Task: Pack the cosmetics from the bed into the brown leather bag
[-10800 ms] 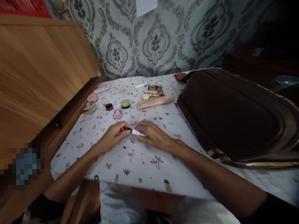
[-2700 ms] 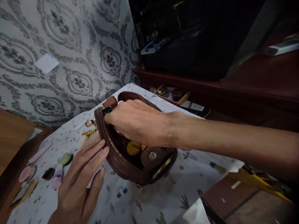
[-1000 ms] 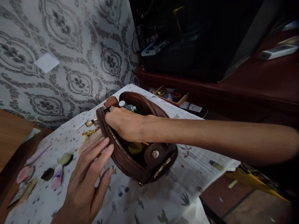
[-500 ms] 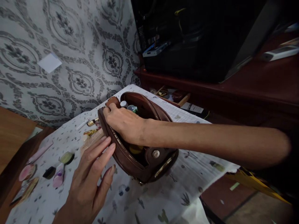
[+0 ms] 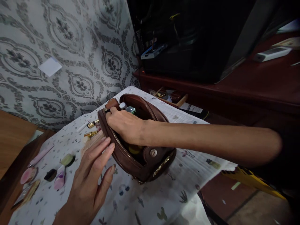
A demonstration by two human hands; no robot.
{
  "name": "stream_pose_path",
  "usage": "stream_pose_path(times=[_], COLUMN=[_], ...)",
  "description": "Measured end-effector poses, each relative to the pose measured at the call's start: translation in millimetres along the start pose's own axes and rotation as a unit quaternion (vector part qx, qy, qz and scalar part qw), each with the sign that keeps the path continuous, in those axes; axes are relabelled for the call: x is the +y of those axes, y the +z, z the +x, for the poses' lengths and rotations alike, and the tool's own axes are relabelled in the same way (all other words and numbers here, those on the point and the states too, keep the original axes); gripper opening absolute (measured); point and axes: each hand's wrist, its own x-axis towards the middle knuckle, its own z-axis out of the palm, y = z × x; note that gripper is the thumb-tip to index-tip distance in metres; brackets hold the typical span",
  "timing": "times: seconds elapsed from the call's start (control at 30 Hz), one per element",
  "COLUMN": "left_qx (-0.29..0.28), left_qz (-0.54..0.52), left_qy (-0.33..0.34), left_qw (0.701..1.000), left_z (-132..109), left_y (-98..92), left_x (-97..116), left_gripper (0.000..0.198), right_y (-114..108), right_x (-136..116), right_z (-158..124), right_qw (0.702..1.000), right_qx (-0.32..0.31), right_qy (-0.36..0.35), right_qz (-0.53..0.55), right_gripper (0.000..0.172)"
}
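Right hand (image 5: 125, 125) dipped into the open brown pouch (image 5: 150, 162), left hand (image 5: 92, 179) flat against it.

The pouch sits mid-table on the patterned cloth (image 5: 145, 203), zip undone. The left hand lies spread, fingertips touching the pouch's near-left wall, gripping nothing. The right hand's fingers curl at the far-left rim beside a small dark tip, possibly held, though I cannot tell. Its forearm hides most of the inside; one white cap (image 5: 122, 105), one glassy ball (image 5: 130, 109) and one yellow piece (image 5: 134, 149) show. Left of the pouch lie two gold tubes (image 5: 92, 124), one peach tube (image 5: 92, 143), one green-lidded jar (image 5: 67, 159) and one pink compact (image 5: 27, 175). Since half a second ago both hands have barely shifted.
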Motion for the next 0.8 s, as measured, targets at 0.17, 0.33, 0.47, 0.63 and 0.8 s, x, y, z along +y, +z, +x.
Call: stream_pose_path(times=[0.17,0.33,0.47,0.63,0.8], left_qx=[0.001,-0.006,-0.007,-0.01,-0.018], left_qz=[0.001,0.001,0.0,0.001,0.002], left_qy=[0.001,-0.006,-0.002,-0.007,-0.006], left_qw=[1.0,1.0,1.0,1.0,1.0], left_z=[-0.7,-1.1,-0.9,-1.4,-2.7], left_y=[-0.7,-1.4,-1.6,-2.0,-2.1], left_x=[0.7,1.2,0.1,0.6,0.0], left_gripper=[0.057,0.058,0.058,0.057,0.058], right_y=[-2.1,-3.6,-4.2,-4.7,-3.9], right_x=[1.7,1.7,0.2,-0.3,1.0], right_z=[1.4,-1.4,-3.7,-5.7,-5.7], right_qw=[0.999,0.999,1.0,1.0,1.0], right_qx=[-0.008,-0.003,0.001,-0.013,-0.014], right_qy=[0.033,0.021,0.019,0.024,0.018], right_qz=[0.042,0.042,0.025,0.01,0.01], right_gripper=[0.031,0.031,0.029,0.031,0.03])
